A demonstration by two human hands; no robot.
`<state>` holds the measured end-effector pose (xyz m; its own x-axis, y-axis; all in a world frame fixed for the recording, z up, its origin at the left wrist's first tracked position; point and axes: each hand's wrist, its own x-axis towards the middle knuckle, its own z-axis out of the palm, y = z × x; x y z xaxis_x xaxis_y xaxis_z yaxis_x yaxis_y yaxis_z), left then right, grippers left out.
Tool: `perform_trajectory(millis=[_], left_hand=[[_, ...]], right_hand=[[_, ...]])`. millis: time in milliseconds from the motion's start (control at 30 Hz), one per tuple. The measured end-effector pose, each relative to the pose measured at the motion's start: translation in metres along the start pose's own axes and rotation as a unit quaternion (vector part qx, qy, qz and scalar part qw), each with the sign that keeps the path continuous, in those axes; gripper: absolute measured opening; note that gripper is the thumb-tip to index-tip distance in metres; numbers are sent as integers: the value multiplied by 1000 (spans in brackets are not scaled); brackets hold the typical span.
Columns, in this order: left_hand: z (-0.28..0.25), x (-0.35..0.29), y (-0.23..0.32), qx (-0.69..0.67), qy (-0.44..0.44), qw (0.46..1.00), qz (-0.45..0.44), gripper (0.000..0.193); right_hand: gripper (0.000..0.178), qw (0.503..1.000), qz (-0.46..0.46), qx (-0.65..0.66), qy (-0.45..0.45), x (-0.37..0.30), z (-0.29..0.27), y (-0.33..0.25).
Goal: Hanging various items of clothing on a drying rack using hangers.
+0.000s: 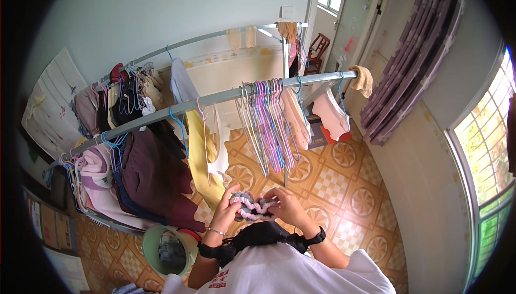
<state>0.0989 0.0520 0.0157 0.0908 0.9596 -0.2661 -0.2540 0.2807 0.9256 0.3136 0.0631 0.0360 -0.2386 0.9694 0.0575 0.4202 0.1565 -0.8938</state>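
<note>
A small pink-and-grey garment [248,204] with ruffled, gathered edges is stretched between my hands in front of my body. What kind of garment it is, I cannot make out. My left hand [226,208] pinches its left side, and my right hand [286,207] grips the right side. Just beyond them, a yellow garment [202,159] hangs from the near rail [215,99] of a metal rack, beside a white top [219,151]. A cluster of pink, purple and white hangers [269,127] hangs on the same rail.
A green bucket [151,245] with dark cloth inside stands on the tiled floor at lower left. Dark trousers [156,175] and other clothes crowd the rack's left end. A box [321,135] sits under its right end. A purple curtain [411,57] and window [486,127] are on the right.
</note>
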Motion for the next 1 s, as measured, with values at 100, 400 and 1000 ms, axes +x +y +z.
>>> perform_trajectory(millis=[100, 400, 1000], left_hand=[[-19, 4, -16, 206, -7, 974, 97, 29], [-1, -12, -3, 533, 145, 819, 155, 32], [-36, -12, -3, -74, 233, 950, 191, 32]], right_hand=[[28, 997, -13, 64, -42, 0, 0, -12], [24, 990, -29, 139, -4, -7, -3, -2], [36, 953, -21, -191, -236, 11, 0, -9]])
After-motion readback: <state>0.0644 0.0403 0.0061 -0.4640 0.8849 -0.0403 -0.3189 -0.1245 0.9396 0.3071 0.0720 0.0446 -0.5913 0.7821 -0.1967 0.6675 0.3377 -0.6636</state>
